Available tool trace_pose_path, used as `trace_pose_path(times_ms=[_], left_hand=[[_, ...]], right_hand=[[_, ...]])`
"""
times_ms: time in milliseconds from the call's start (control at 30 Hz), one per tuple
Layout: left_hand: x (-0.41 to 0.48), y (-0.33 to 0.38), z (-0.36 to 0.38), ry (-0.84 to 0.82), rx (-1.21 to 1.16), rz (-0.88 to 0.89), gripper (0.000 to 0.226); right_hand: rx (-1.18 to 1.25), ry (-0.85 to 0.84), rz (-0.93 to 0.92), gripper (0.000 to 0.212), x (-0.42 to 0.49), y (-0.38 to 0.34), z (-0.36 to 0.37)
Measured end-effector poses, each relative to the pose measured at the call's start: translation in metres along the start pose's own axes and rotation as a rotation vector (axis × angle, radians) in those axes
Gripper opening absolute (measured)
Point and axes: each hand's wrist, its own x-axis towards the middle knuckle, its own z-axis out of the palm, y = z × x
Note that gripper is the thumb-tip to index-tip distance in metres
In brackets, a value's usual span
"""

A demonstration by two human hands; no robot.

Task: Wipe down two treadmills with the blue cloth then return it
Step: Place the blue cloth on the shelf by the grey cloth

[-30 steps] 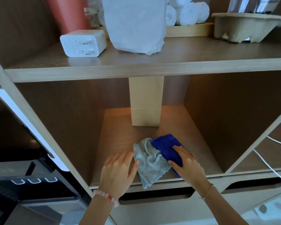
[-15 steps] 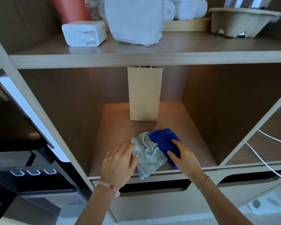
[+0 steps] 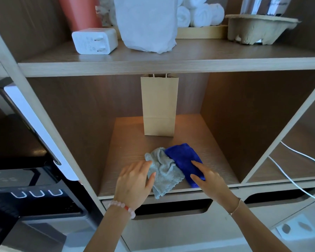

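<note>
Both hands lie flat at the front edge of the lower shelf (image 3: 216,171). Left hand (image 3: 135,180) rests straight fingers on 1 grey cloth (image 3: 164,171), covering its left edge. Right hand (image 3: 209,179) lays a straight forefinger on 1 blue cloth (image 3: 184,159), hiding its near right corner. That's 2 cloths, touching side by side, with the grey corner hanging over the front edge. Behind them, 1 paper bag (image 3: 159,106) stands upright at the back. On the upper shelf (image 3: 171,66), 1 white charger (image 3: 95,40) sits front-left. 2 white cables (image 3: 298,180) run through the compartment to the right.
</note>
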Motion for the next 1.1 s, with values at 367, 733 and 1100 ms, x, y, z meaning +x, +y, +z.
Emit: trace_pose_path(times_ms=[367, 733, 1100], left_hand=[[0.005, 0.016, 0.010, 0.002, -0.084, 0.068, 0.037], [0.031, 0.085, 0.063, 0.007, -0.168, 0.235, 0.048], [0.043, 0.119, 0.091, 0.027, -0.012, 0.154, 0.031]], right_hand=[[0.297, 0.199, 0.114, 0.027, 0.000, 0.010, -0.041], [0.235, 0.099, 0.265, 0.036, -0.012, 0.027, -0.022], [0.242, 0.031, 0.198, 0.029, -0.007, 0.043, -0.014]])
